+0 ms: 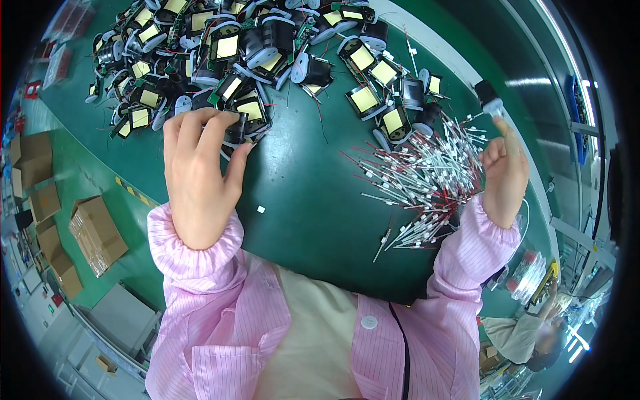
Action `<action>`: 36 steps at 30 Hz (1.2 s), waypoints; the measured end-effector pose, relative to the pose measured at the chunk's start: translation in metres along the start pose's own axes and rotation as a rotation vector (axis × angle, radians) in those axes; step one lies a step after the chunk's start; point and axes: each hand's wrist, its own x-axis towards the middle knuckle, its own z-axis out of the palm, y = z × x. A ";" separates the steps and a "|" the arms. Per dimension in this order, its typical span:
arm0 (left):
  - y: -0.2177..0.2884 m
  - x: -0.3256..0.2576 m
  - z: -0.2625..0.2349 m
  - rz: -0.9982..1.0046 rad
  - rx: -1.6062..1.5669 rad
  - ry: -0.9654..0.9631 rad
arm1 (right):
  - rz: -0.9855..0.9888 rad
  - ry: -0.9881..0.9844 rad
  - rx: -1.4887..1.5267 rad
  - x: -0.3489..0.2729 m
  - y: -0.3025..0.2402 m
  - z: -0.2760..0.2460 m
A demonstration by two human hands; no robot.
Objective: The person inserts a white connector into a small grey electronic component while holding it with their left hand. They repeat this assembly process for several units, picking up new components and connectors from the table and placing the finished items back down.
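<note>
head view: left hand (199, 160) curls its grip about a black module (244, 127) at two o'clock, whether clamped i cannot tell; right hand (507, 167) sits nearer the black-and-grey housing (488, 95) at eleven, long axis eleven-to-five, hold unclear.

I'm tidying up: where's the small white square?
Head view: the small white square lies left of centre on the green table, right of the left cuff.

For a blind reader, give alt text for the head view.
A person's left hand is at a pile of yellow-patched black parts on a green table; the right hand is beside a heap of red and white wires.
</note>
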 end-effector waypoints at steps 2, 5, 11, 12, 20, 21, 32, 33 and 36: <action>0.003 -0.001 0.005 -0.052 0.044 -0.005 | -0.068 0.051 0.104 -0.008 -0.001 0.016; 0.003 0.000 0.014 -0.069 0.085 -0.002 | -0.120 -0.064 -0.260 -0.032 0.006 0.030; -0.002 0.005 0.020 0.032 0.024 0.020 | -0.564 -0.487 -0.922 -0.080 0.028 0.065; -0.006 0.005 0.019 0.027 -0.011 0.033 | -0.658 -0.517 -0.973 -0.085 0.031 0.070; -0.017 0.008 0.036 -0.023 0.021 0.141 | -0.636 -0.459 -1.258 -0.096 0.037 0.084; -0.017 0.008 0.038 -0.032 0.050 0.138 | -0.652 -0.464 -1.212 -0.094 0.038 0.083; 0.011 -0.011 0.010 0.065 -0.109 0.079 | -0.658 -0.324 -0.802 -0.097 0.026 0.073; 0.016 -0.010 0.012 0.076 -0.123 0.067 | -0.638 -0.330 -0.773 -0.098 0.025 0.074; 0.027 0.001 0.015 0.138 -0.085 -0.030 | -0.620 -0.348 -0.736 -0.103 0.019 0.077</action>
